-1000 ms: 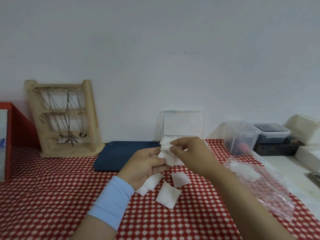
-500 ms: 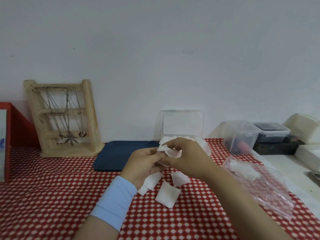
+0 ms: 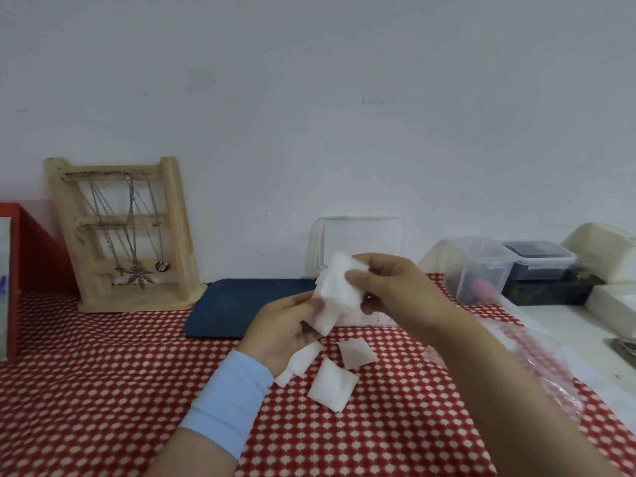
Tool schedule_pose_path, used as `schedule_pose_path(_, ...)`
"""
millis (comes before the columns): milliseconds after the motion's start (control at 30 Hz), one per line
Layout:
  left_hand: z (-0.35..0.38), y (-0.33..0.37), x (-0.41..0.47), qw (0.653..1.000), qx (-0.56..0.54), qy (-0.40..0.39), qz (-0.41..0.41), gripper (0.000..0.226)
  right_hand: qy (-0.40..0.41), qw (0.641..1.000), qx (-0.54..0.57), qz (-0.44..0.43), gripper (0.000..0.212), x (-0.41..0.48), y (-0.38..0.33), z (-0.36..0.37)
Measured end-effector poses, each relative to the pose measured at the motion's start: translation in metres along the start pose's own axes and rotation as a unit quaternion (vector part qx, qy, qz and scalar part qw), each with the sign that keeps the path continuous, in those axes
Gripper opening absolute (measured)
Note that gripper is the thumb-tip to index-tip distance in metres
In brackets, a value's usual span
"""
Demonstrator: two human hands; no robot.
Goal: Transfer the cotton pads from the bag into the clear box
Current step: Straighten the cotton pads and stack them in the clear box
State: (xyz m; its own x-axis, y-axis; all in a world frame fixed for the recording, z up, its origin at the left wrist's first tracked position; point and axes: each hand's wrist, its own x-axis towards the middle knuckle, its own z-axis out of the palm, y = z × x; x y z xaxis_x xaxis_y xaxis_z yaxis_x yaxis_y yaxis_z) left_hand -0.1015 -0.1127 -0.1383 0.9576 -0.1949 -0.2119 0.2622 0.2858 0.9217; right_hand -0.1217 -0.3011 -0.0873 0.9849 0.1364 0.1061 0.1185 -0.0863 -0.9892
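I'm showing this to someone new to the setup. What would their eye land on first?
The left hand and right hand, mid-frame, together hold a bunch of white cotton pads before the open clear box. Just below, a few loose pads lie on the red checked tablecloth. At far left stands a wooden rack hung with necklaces.

Soft, matt cotton pads (image 3: 339,290); behind them a glossy clear plastic box (image 3: 361,235), under them matt checked cloth (image 3: 103,373), left of them a pale wooden rack (image 3: 173,208) with metal chains (image 3: 131,215).
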Motion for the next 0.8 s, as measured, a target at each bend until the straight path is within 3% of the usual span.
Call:
schedule_pose_path(167,0.005,0.002,-0.003,0.998,-0.025,-0.047,-0.015,0.026,0.023,0.981,-0.190,0.002,0.014,0.004,0.011,0.010)
schedule_pose_path(433,0.006,0.006,-0.006,0.997,-0.008,-0.074,-0.013,0.031,0.025,0.966,-0.256,-0.020,0.008,0.006,0.011,0.008)
schedule_pose_path(567,0.007,0.004,-0.007,0.994,0.044,-0.097,0.024,0.033,0.072,0.943,-0.324,-0.026,0.020,0.005,0.012,0.007)
schedule_pose_path(667,0.006,0.002,-0.006,0.990,0.082,-0.099,0.053,0.037,0.063,0.961,-0.268,-0.017,0.030,0.005,0.009,0.003)
schedule_pose_path(800,0.002,0.005,-0.006,0.984,0.132,-0.094,0.072,0.039,0.017,0.987,-0.153,0.036,0.019,0.000,0.002,-0.001)
